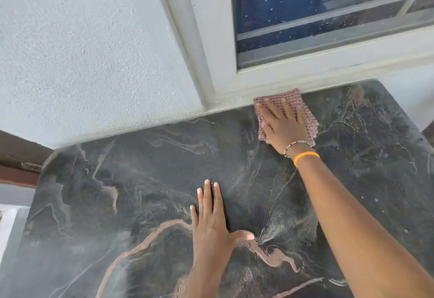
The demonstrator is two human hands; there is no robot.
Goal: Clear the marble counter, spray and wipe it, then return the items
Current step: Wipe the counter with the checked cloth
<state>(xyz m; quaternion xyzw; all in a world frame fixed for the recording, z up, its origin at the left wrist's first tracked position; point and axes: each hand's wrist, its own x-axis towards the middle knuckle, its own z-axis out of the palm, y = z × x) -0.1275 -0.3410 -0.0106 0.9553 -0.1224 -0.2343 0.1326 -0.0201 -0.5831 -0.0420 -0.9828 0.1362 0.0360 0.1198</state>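
The dark marble counter (145,180) with pink and white veins fills the lower view and carries no items. A folded red-and-white checked cloth (285,100) lies at the counter's far edge, against the window frame. My right hand (284,126) presses flat on the cloth with fingers spread; a bead bracelet and an orange band circle its wrist. My left hand (211,222) rests palm down on the bare marble near the middle, fingers together and thumb out, holding nothing. Faint wet streaks show on the stone beside my right forearm.
A white textured wall (89,51) rises behind the counter's left part. A white-framed window (317,16) with bars stands behind the right part, its sill touching the counter. A brown wooden frame (18,161) is at the left edge.
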